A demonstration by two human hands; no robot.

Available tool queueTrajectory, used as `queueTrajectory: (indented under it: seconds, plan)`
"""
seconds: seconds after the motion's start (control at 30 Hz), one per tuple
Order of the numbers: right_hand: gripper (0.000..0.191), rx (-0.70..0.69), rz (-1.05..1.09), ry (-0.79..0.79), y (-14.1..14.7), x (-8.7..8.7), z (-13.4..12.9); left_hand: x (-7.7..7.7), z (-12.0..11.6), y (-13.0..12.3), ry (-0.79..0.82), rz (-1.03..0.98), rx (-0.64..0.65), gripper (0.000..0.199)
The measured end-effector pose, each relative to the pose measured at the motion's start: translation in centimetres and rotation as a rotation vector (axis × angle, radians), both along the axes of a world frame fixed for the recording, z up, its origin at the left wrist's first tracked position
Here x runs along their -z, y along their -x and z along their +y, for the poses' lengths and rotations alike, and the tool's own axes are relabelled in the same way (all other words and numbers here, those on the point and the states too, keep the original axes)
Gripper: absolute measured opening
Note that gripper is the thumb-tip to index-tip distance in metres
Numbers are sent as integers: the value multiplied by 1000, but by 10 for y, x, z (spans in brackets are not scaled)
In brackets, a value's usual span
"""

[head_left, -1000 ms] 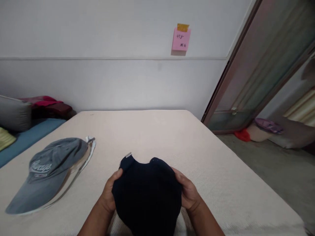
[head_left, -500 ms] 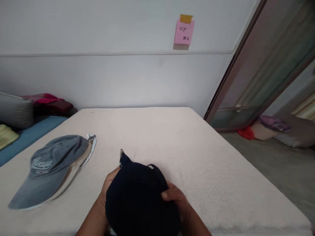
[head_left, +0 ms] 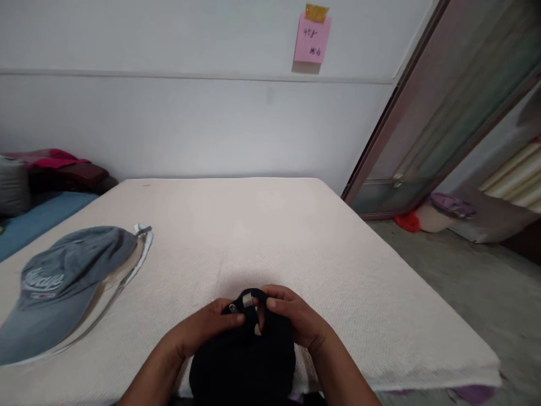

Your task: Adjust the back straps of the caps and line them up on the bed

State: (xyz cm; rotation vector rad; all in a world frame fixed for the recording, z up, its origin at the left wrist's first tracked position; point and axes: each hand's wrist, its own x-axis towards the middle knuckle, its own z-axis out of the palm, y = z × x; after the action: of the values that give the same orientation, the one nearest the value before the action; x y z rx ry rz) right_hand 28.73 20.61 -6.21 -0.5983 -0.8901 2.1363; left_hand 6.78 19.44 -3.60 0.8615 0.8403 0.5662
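A black cap [head_left: 243,366] is held low at the front of the bed-like surface, its back strap and opening facing up. My left hand [head_left: 207,327] is closed on the left side of the strap, thumb on top, beside a small metal buckle [head_left: 247,300]. My right hand [head_left: 293,313] pinches the right side of the strap opening between thumb and fingers. Over at the left lies a grey-blue cap [head_left: 71,282] with white lettering, a clear, white-edged piece along its right side.
The pale textured cover [head_left: 253,225] reaches back to a white wall [head_left: 190,124] bearing a pink note [head_left: 311,39]. Cushion [head_left: 12,186] and red cloth [head_left: 51,158] are at far left. A glass door [head_left: 422,113] stands at right, near a bin [head_left: 439,214].
The black cap has turned so its strap and buckle show. Both hands have shifted from its sides to the strap. The view has moved slightly right and down.
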Motion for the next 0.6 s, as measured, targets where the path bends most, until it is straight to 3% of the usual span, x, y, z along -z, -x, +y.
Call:
queueTrajectory:
  seconds: [0.07, 0.2, 0.4, 0.6]
  plan:
    - [23, -30, -72, -44, 2, 0, 3, 6, 7, -6, -47, 35, 29, 16]
    - [9, 103, -119, -45, 2, 1, 11, 15, 16, -13, 12, 4, -170, 22]
    - [12, 327, -98, 62, 1, 4, 21, 13, 19, -7, 197, -231, -271, 29]
    - [11, 463, -18, 111, -4, 6, 26, 16, 21, -2, 157, -255, -293, 36]
